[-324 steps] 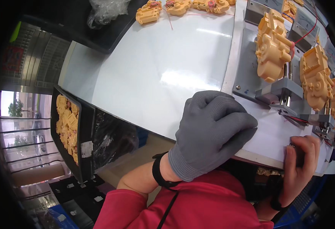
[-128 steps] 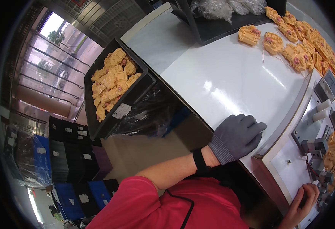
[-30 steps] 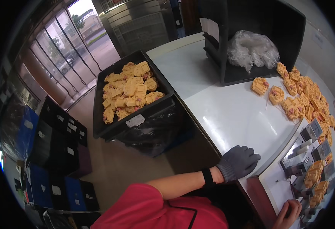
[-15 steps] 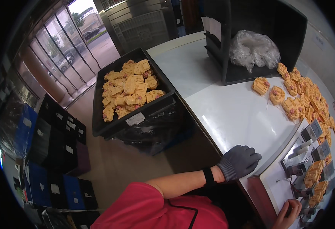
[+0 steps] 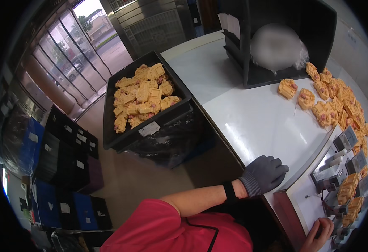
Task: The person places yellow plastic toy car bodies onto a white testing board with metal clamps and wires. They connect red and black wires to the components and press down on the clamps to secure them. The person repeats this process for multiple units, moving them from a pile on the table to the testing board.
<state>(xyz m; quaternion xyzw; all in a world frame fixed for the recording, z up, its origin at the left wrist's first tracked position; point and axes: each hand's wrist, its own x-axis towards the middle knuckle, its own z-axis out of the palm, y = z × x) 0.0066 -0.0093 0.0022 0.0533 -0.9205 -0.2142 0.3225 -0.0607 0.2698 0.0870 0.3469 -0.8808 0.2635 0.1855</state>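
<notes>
My left hand (image 5: 265, 175), in a grey knitted glove, rests on the white tabletop (image 5: 251, 130) near its front edge. Its fingers are curled in, and nothing shows in them. My right hand (image 5: 319, 235) is bare and lies at the lower right, beside a bench fixture (image 5: 331, 185) of metal blocks and a white peg. Its fingers are bent but apart, with no object visible in them. Two yellow-orange moulded plastic parts, an upper one (image 5: 348, 188) and a lower one (image 5: 352, 211), sit in the fixture, close to the right hand.
Similar yellow parts (image 5: 347, 105) lie heaped along the table's right side. A black tray (image 5: 177, 112) full of them stands at the left. A black bin (image 5: 246, 63) on its side holds a blurred pale bundle (image 5: 276, 47). Stacked crates (image 5: 68, 155) line the far left.
The view has shifted slightly. Both hands keep nearly the same place and pose, and the yellow parts stay where they were.
</notes>
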